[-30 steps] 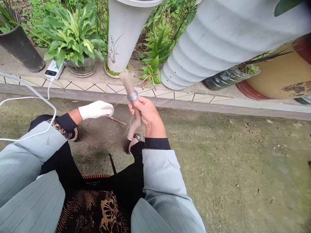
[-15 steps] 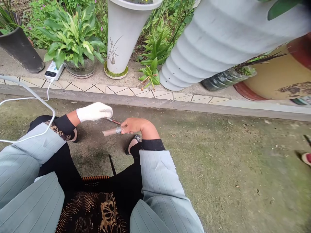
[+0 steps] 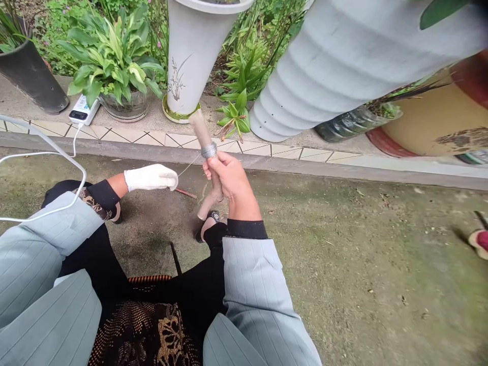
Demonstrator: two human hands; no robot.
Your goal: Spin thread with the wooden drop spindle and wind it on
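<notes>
My right hand (image 3: 231, 178) grips a peeled forked wooden stick (image 3: 201, 129), holding it upright with the fork's lower end below my fist. A tight coil of silver wire (image 3: 209, 150) wraps the stick just above my fingers. From the coil, a thin wire (image 3: 189, 165) runs down left to the fingertips of my left hand (image 3: 150, 177). That hand wears a white knit glove, and its fingers are closed together at the wire's end. A small reddish rod (image 3: 186, 192) lies on the ground beneath the wire, between my hands.
Concrete ground (image 3: 343, 244) with moss spreads around my sandalled foot (image 3: 209, 229). Ahead are a tiled kerb (image 3: 190, 145), a white planter (image 3: 190, 51) and a ribbed pale pot (image 3: 343, 66). A power bank (image 3: 84, 112) feeds a white cable (image 3: 46, 147) across my left sleeve.
My right hand has swung the stick from lying nearly flat to upright. A blurred red-and-white object has moved further into the right edge of the view.
</notes>
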